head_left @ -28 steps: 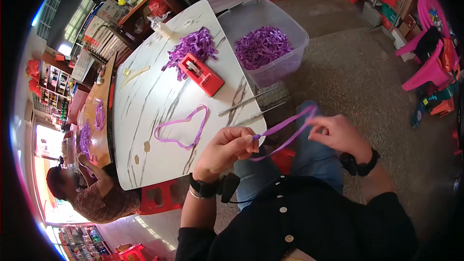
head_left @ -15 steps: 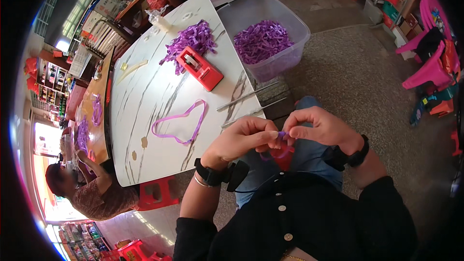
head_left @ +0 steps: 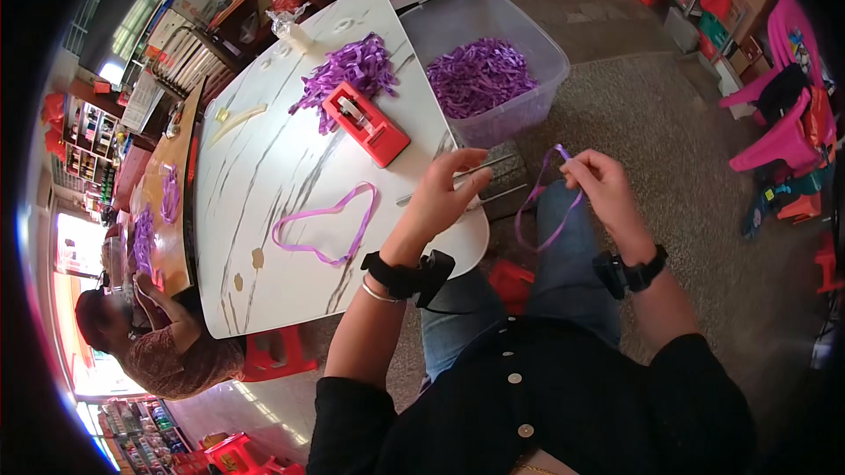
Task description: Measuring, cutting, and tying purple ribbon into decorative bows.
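Note:
My right hand [head_left: 601,189] pinches a loop of purple ribbon [head_left: 519,216] at its top, and the loop hangs over my right leg. At the table's near right edge my left hand [head_left: 440,196] is open, thumb and forefinger apart, beside two thin metal rods [head_left: 503,194] that stick out past the edge. It partly covers the rods, and I see nothing in its fingers. Another purple ribbon loop [head_left: 365,221] lies on the white marbled table [head_left: 290,167]. Farther back stands a red tape dispenser [head_left: 368,130], next to a pile of purple ribbons [head_left: 352,72].
A clear plastic bin [head_left: 506,129] with many purple ribbons [head_left: 482,79] stands right of the table. At the left a co-worker [head_left: 176,347] sits by a wooden table [head_left: 176,250] with more ribbons. A red stool [head_left: 510,286] shows between my legs. Pink chairs [head_left: 775,140] are far right.
My hands were together on the ribbon and have moved apart. The right hand has carried the loop right and up; the left has let go and moved up toward the rods.

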